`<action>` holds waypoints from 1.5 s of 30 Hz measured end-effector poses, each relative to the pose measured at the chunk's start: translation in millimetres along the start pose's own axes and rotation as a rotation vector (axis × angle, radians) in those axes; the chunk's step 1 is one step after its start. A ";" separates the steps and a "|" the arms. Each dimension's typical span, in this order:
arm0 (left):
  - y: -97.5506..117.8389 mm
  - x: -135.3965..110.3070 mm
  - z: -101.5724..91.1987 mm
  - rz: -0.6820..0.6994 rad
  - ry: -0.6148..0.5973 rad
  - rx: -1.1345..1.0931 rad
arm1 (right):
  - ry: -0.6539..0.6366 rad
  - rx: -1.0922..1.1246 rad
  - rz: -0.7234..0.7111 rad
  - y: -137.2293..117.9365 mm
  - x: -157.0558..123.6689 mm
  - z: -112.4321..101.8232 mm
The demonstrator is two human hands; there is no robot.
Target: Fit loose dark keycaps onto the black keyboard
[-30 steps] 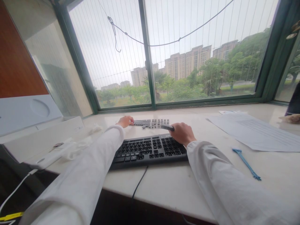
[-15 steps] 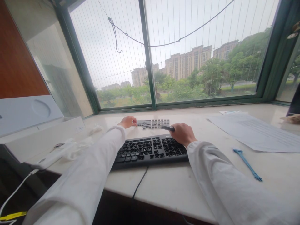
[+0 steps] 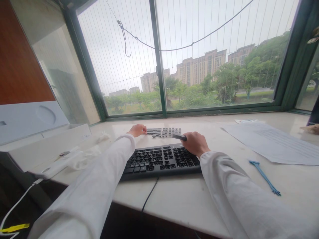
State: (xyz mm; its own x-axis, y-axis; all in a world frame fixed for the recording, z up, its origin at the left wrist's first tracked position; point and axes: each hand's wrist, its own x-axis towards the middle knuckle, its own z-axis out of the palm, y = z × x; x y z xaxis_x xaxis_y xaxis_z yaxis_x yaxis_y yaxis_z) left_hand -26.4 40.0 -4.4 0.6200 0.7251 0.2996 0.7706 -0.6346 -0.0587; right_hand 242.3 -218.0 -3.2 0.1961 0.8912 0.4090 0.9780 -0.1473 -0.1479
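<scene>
A black wired keyboard (image 3: 159, 161) lies on the pale stone sill in front of me. Behind it sit rows of loose grey keycaps (image 3: 163, 131). My left hand (image 3: 137, 130) rests at the left end of those keycaps, fingers curled down onto them. My right hand (image 3: 195, 143) hovers over the keyboard's far right corner, closed around a long dark grey keycap (image 3: 178, 136) that pokes out to the left.
A white open box (image 3: 37, 139) with white wrapping and a cable fills the left side. Printed paper sheets (image 3: 271, 141) lie at the right, a blue keycap puller (image 3: 264, 177) nearer me. Another person's hand (image 3: 311, 128) shows at the far right edge. Barred window behind.
Both hands stay almost in place; the left hand has crept slightly right along the loose keycaps. The view has shifted a little.
</scene>
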 end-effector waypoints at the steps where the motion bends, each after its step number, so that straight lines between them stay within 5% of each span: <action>1: 0.8 0.2 -0.2 -0.002 0.001 -0.002 | 0.003 0.002 -0.003 0.3 0.1 0.2; 26: 35.8 9.3 -10.2 0.096 -0.034 -0.028 | 0.004 0.008 0.000 0.7 0.5 1.3; 45: 42.2 5.7 -14.1 0.121 -0.018 0.014 | 0.033 0.041 -0.018 2.7 0.8 3.0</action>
State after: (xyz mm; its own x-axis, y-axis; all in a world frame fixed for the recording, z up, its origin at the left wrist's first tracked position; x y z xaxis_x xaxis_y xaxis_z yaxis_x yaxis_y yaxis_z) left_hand 7.6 13.5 8.3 0.7113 0.6479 0.2725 0.6916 -0.7143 -0.1071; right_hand 244.9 -216.4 -5.9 0.1818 0.8789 0.4409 0.9776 -0.1133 -0.1773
